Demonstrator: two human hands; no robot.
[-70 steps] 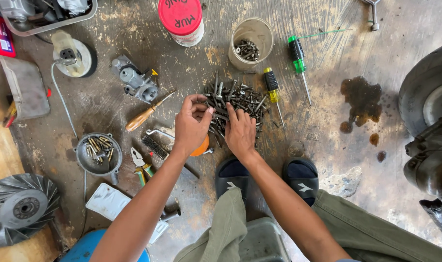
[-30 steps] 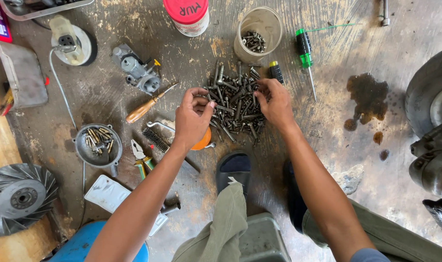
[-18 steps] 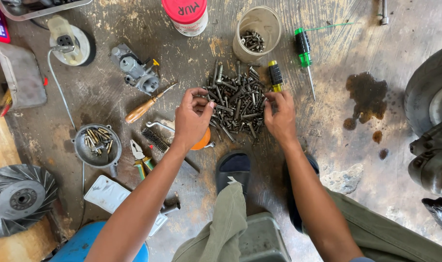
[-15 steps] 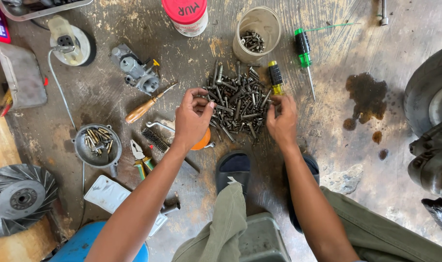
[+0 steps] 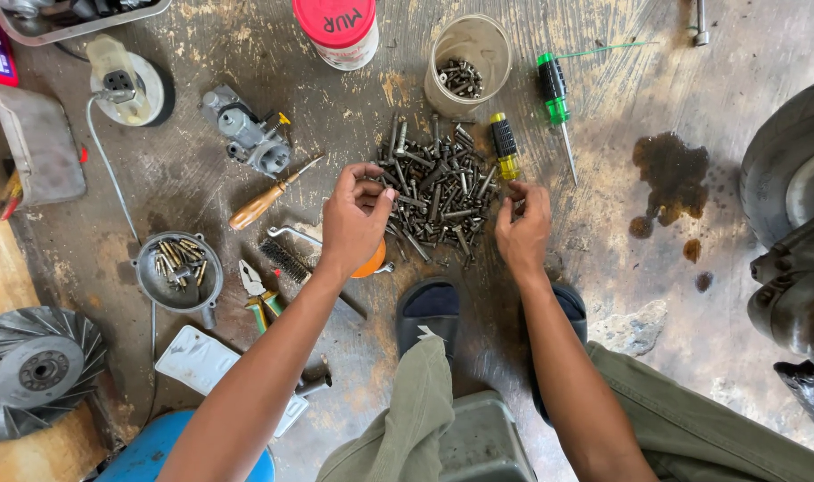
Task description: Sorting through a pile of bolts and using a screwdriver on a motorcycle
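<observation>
Right hand [image 5: 523, 234] back from far side of bolt pile [image 5: 438, 192] to near right edge, just below yellow screwdriver [image 5: 504, 147]. Left hand [image 5: 355, 223] hardly shifted, at pile's left edge.

Left fingers curled, pinched together over small piece; cannot tell what. Right fingers half closed at pile edge, grip unclear.

Pile on stained concrete floor [image 5: 675, 98], between hands, in front of sandals [image 5: 429, 308]. Sorting apparently ongoing: plastic cup [image 5: 467, 62] beyond pile holds few bolts, metal bowl [image 5: 179, 268] at left holds more.

Grimy workshop floor, daylight falling across it

Bare concrete [image 5: 710, 134] is showing scratches and wear; a dark oil stain [image 5: 666, 178] is spreading at right, and a strip of wood [image 5: 5, 295] is running along the left edge.
</observation>
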